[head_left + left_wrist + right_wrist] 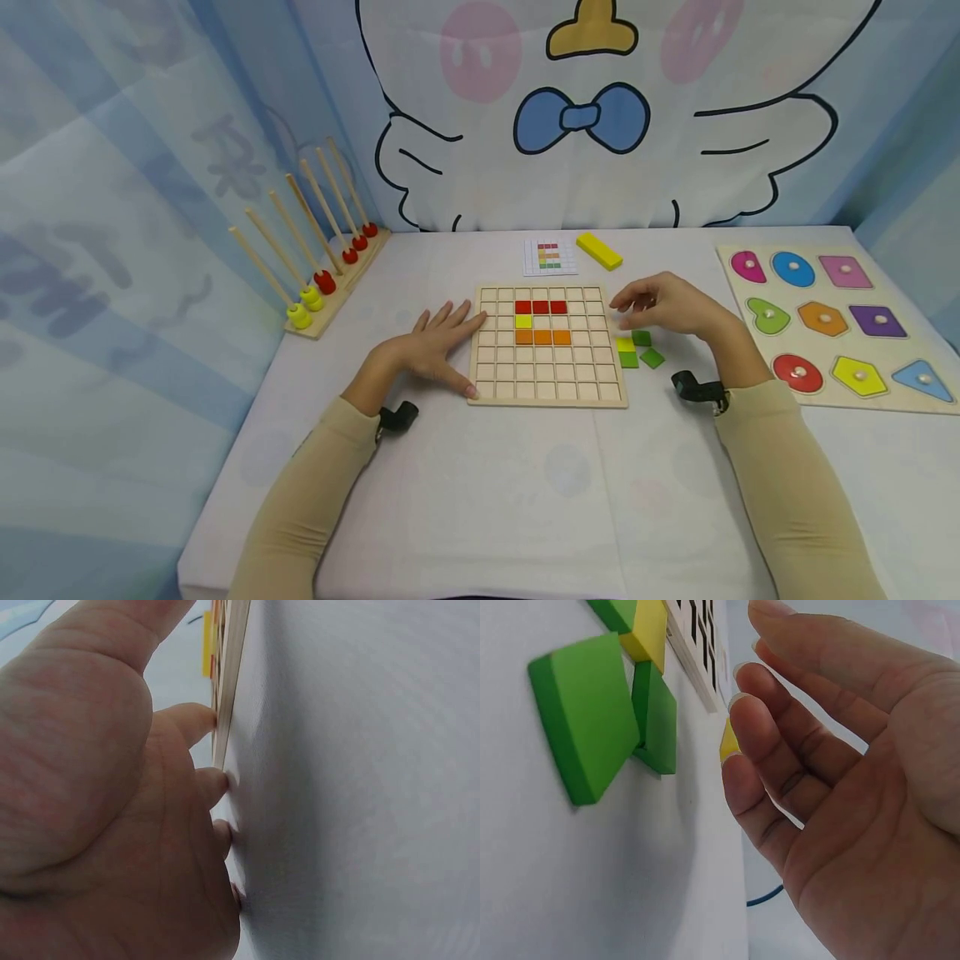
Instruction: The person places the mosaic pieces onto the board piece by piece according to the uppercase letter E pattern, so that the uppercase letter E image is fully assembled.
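We see a left hand point(431, 343), fingers spread and grasping nothing, touching the left edge of a wooden grid board point(549, 375) set with three red tiles point(541, 307), a yellow tile point(523, 322) and three orange tiles point(543, 337). By the board's right edge, a right hand point(663, 304), empty, fingers loosely bent and thumb apart, hovers near a loose yellow tile point(625, 343) and three green tiles point(652, 358) on the table point(480, 500). We judge the step to be choosing another tile to match the pattern card point(551, 257) beyond the board, which calls for a light pinch, probably on the yellow one.
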A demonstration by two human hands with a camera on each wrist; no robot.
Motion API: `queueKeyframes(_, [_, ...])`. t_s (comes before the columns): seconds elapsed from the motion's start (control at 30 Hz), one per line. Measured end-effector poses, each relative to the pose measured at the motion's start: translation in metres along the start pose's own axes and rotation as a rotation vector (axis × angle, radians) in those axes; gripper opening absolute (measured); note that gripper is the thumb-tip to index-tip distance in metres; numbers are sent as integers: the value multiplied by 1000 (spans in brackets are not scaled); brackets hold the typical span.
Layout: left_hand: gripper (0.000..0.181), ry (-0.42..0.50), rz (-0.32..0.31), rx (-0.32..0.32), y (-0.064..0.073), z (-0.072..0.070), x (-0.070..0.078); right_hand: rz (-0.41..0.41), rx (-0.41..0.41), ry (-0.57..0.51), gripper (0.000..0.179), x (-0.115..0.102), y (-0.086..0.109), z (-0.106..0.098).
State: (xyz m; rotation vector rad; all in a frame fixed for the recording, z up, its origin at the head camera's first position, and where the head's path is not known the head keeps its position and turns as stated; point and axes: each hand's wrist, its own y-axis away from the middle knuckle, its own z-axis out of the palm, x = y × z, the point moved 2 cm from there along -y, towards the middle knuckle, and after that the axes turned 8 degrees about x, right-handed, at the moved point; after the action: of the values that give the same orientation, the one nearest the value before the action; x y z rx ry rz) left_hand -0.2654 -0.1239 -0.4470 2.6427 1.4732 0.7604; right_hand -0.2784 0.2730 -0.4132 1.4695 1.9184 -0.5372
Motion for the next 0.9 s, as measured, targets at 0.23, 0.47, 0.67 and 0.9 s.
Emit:
queueKeyframes(0.23, [134,-4,-6,-1,0,0,0,-10,-56,13,26,9,-1,1])
queueKeyframes(0.47, [134,2,-11,-2,1,0,1,-30,-110,-2,25,14,-2,5])
queueKeyframes(0.67, [134,-2,-13,3,0,0,1,10,-142,0,24,15,-3,8])
queueKeyframes(0.9, [134,0,-10,4,0,1,0,38,-161,25,22,15,-3,10])
